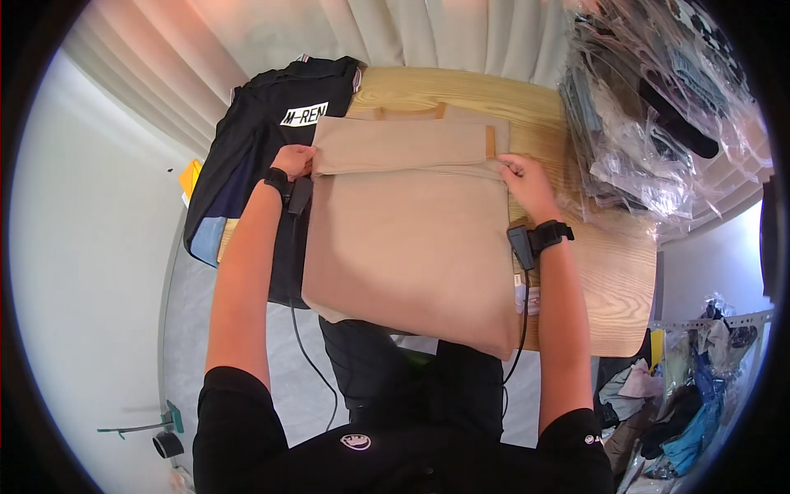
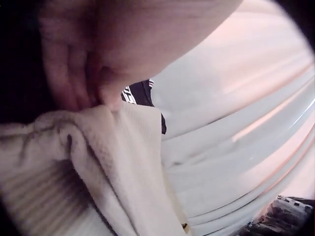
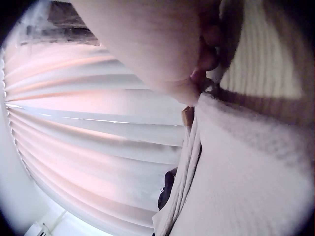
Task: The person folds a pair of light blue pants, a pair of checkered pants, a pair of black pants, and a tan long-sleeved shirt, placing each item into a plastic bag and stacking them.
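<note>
A beige knit garment point(image 1: 407, 247) lies spread in front of me, its upper part folded over into a wide band. Tan trim point(image 1: 491, 142) shows at the band's right end, and more tan edging runs along the top. My left hand point(image 1: 294, 159) pinches the left edge of the fold. At the opposite edge, my right hand point(image 1: 531, 185) grips the cloth between thumb and fingers. In the left wrist view, the left fingertips point(image 2: 112, 101) press on bunched ribbed knit point(image 2: 44, 191). The right wrist view has the right thumb point(image 3: 184, 93) against the knit, other fingers partly hidden.
Beneath the garment is a wooden table point(image 1: 613, 288). A black garment with a white lettered patch point(image 1: 304, 114) lies at the left. Clothes in clear plastic bags point(image 1: 650, 107) are heaped at the back right. More clothes point(image 1: 691, 395) hang at the lower right. Curtains point(image 1: 461, 33) stand behind.
</note>
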The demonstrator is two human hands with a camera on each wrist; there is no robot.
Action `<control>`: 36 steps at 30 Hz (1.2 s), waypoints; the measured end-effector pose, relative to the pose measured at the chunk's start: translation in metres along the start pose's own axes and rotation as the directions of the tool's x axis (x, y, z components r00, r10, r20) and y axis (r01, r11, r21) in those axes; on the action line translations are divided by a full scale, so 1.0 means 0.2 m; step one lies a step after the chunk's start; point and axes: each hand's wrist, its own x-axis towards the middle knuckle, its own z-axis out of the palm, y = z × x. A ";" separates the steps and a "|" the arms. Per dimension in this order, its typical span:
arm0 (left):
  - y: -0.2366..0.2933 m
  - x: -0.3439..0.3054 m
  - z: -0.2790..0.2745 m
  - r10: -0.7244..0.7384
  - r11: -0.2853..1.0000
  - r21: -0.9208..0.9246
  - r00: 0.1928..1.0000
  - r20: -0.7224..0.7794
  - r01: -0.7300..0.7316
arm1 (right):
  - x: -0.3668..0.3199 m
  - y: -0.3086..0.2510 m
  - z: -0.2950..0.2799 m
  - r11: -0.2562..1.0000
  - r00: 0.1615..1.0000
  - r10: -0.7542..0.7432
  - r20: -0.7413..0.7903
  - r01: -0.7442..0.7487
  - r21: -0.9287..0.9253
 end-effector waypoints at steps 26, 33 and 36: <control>0.05 -0.07 0.23 0.305 0.915 0.360 0.895 -0.325 -0.182 | 0.12 0.13 -0.01 0.981 0.982 0.135 -0.132 -0.113 0.160; 0.12 -0.07 0.24 0.297 0.878 0.465 0.889 -0.349 -0.110 | 0.08 0.03 -0.02 0.998 0.982 0.054 -0.180 -0.050 0.022; 0.16 -0.03 0.22 0.198 0.841 0.540 0.939 -0.283 -0.015 | 0.07 0.06 -0.01 0.998 0.984 -0.068 -0.163 0.067 -0.010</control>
